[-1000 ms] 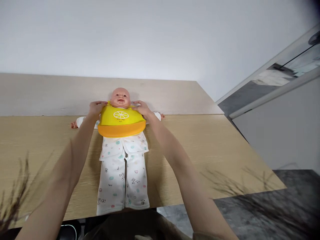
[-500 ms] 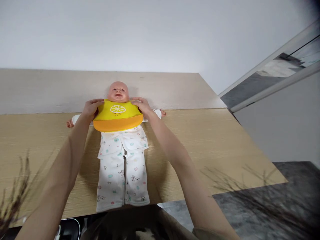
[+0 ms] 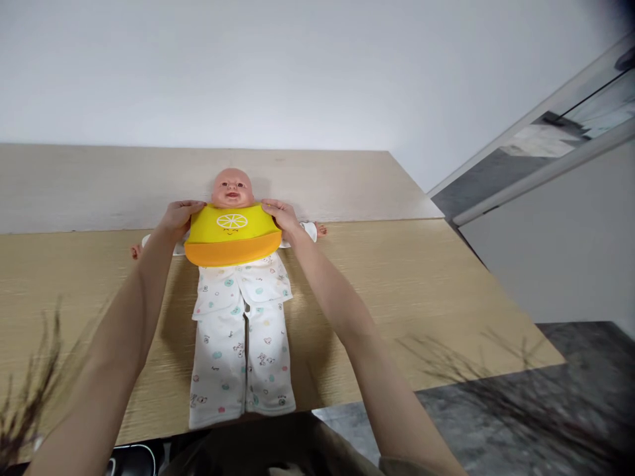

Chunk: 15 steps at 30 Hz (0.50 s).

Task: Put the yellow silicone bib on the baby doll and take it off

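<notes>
Your left hand (image 3: 177, 215) sits by the doll's shoulder, its grip clenched on the upper left corner of the yellow silicone bib (image 3: 232, 228), which has an orange pocket along its lower edge and a lemon-slice print. The bib lies over the chest of the bald plastic baby doll (image 3: 232, 188), just under its chin. The doll lies on its back on the light wooden bench (image 3: 397, 277), arms spread, in white patterned pyjamas (image 3: 242, 344), with its feet toward you. Your right hand (image 3: 282, 215) has its grip closed on the bib's upper right corner.
</notes>
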{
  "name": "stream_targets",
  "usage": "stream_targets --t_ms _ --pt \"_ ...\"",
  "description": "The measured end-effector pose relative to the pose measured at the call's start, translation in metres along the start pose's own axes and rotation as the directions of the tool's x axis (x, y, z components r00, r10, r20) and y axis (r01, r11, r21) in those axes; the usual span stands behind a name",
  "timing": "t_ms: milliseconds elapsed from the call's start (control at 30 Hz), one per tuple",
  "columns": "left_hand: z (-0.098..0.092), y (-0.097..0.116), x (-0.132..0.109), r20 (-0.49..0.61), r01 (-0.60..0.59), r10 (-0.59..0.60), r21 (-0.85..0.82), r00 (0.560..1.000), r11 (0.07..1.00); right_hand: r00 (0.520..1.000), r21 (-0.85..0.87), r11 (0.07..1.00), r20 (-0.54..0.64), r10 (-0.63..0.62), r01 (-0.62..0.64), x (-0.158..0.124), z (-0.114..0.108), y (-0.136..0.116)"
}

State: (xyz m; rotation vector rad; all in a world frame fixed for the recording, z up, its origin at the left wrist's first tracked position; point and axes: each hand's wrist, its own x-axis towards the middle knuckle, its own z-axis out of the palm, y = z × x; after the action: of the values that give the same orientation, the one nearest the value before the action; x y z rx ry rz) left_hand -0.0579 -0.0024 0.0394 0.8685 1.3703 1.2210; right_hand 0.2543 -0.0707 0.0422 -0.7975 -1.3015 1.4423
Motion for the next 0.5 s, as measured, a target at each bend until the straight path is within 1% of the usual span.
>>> stream_targets --t_ms 67,133,200,333,400,500 --pt "0.003 -0.004 0.000 -0.031 -0.026 0.025 -0.019 0.999 0.999 1.000 0.013 1.000 -0.007 -0.016 0.016 -0.013 0.002 -0.005" --pt "0.006 -0.007 0.001 -0.074 -0.048 0.046 -0.025 0.996 0.999 0.998 -0.015 1.000 -0.052 -0.027 0.026 -0.008 0.007 -0.006" --pt "0.008 -0.010 0.001 -0.100 -0.062 0.061 -0.015 0.993 0.998 0.995 -0.066 0.998 -0.097 -0.023 0.017 0.011 0.011 -0.004" --pt "0.010 -0.013 -0.002 -0.084 -0.073 0.074 0.008 0.994 0.997 0.991 -0.113 0.993 -0.128 0.025 -0.040 0.052 0.010 0.010" --pt "0.010 -0.012 -0.005 -0.077 -0.077 0.078 0.015 0.994 0.997 0.987 -0.117 0.991 -0.154 0.049 -0.068 0.065 0.006 0.020" --pt "0.011 -0.009 -0.011 -0.099 -0.104 0.106 0.028 0.989 0.994 0.976 -0.131 0.986 -0.204 0.076 -0.104 0.080 0.000 0.032"
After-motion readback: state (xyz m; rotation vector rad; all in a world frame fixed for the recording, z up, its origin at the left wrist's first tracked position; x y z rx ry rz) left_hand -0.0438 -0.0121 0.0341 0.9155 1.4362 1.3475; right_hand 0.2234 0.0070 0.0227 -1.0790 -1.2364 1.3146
